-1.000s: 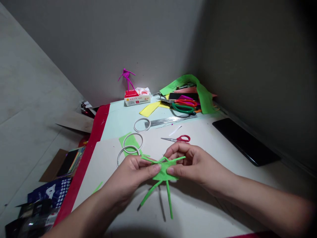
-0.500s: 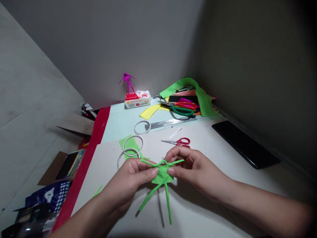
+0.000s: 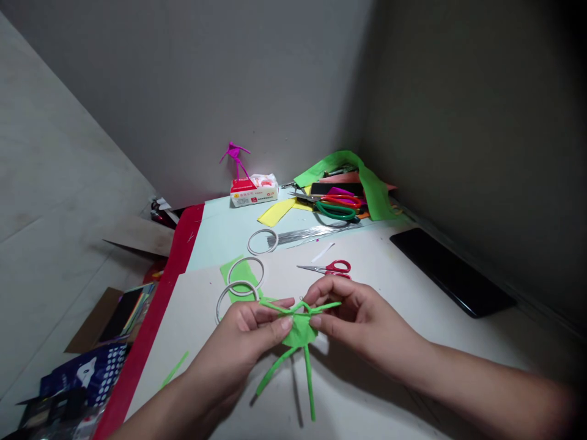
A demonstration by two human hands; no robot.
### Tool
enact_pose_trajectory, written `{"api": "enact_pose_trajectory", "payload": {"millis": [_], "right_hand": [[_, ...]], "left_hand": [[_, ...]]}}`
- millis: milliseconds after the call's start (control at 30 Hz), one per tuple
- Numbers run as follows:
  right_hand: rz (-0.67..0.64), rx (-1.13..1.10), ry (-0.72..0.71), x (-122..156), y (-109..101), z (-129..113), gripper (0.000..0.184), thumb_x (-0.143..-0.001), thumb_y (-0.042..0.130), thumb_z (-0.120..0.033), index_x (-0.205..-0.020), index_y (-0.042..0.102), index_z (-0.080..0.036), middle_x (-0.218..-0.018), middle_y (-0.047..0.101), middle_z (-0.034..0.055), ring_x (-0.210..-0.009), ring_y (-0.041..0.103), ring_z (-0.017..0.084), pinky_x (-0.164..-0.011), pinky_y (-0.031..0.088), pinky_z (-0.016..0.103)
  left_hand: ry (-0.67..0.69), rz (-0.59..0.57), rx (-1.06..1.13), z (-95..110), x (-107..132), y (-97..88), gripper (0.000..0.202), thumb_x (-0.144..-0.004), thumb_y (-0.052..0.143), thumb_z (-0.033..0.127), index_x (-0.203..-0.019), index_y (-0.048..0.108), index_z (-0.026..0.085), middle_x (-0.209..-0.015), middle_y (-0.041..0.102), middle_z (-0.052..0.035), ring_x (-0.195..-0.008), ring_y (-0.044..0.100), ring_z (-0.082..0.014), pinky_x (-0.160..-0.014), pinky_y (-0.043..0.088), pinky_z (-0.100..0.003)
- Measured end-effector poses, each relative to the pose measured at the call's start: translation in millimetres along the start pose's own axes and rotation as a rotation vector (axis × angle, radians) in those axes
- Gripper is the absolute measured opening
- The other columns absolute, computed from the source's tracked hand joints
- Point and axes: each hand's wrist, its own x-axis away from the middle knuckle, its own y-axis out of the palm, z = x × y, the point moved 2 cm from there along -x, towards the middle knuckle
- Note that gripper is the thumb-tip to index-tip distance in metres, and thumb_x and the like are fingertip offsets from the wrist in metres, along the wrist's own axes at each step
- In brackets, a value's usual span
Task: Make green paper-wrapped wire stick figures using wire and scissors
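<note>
Between my two hands is a small green paper figure (image 3: 300,333), with thin wrapped arms and legs and a wire loop at its top. My left hand (image 3: 254,336) pinches the left edge of its square paper body, thumb in front. From the other side my right hand (image 3: 355,321) grips the upper right of the body by thumb and fingers. The two legs hang down over the table. Just beyond my right hand lie small red-handled scissors (image 3: 332,267). White tape rolls (image 3: 237,299) rest on a green paper piece (image 3: 241,269) past my left hand.
A magenta figure (image 3: 235,159) stands on a tissue packet (image 3: 254,190) by the wall. Behind lie a bundle of wires (image 3: 307,233), green-handled scissors (image 3: 337,211) and crepe paper strips (image 3: 378,192). At right is a black phone (image 3: 452,272); bags (image 3: 87,370) lie off the table's left edge.
The green paper body is drawn in narrower, its lower corners folded back between my fingers. The view has tilted slightly, so the table things sit a little lower.
</note>
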Motion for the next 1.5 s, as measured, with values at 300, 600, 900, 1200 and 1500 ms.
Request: {"api": "enact_pose_trajectory", "payload": {"millis": [300,600,900,1200,1500], "right_hand": [[0.057,0.313,-0.290,7.1,2.9,-6.5,0.022,-0.077,0.059,-0.006,-0.092,0.061,-0.021,-0.087,0.068,0.0005,-0.081,0.063,0.013,-0.074,0.052,0.024],[0.129,0.822,-0.912,18.6,-2.8,-5.0,0.026,-0.081,0.057,-0.007,-0.102,0.062,-0.021,-0.116,0.054,0.0111,-0.109,0.054,0.023,-0.091,0.047,0.041],[0.362,1.159,-1.130,24.6,3.7,-13.6,0.014,-0.081,0.062,-0.011,-0.080,0.069,-0.023,-0.102,0.065,0.0048,-0.100,0.055,0.021,-0.093,0.039,0.045],[0.404,1.167,-1.103,28.6,0.7,-14.8,0.015,-0.082,0.061,-0.015,-0.080,0.069,-0.028,-0.088,0.064,0.0007,-0.092,0.054,0.020,-0.088,0.036,0.044],[0.340,1.152,-1.130,31.9,0.1,-19.6,0.019,-0.086,0.059,-0.011,-0.081,0.071,-0.026,-0.078,0.067,-0.0022,-0.084,0.055,0.016,-0.087,0.031,0.043]], "left_hand": [[0.027,0.069,-0.064,-0.8,1.3,-0.9,0.017,-0.063,0.084,0.027,-0.071,0.076,0.014,-0.073,0.073,-0.0063,-0.067,0.063,-0.0146,-0.071,0.046,-0.027],[0.085,0.021,-0.171,-1.4,4.2,-1.0,0.010,-0.072,0.077,0.025,-0.078,0.079,0.017,-0.116,0.068,-0.0100,-0.097,0.062,-0.0218,-0.086,0.045,-0.030],[0.097,0.003,-0.139,-0.7,3.5,0.1,0.005,-0.073,0.076,0.022,-0.074,0.078,0.018,-0.127,0.063,-0.0088,-0.110,0.059,-0.0259,-0.089,0.046,-0.032],[0.074,-0.150,-0.028,1.1,7.5,2.3,0.007,-0.076,0.072,0.017,-0.075,0.079,0.017,-0.140,0.054,-0.0094,-0.126,0.049,-0.0325,-0.107,0.035,-0.044],[0.001,-0.186,-0.057,3.6,8.3,0.0,0.010,-0.073,0.073,0.016,-0.080,0.080,0.016,-0.139,0.055,-0.0098,-0.124,0.050,-0.0373,-0.111,0.027,-0.052]]}}
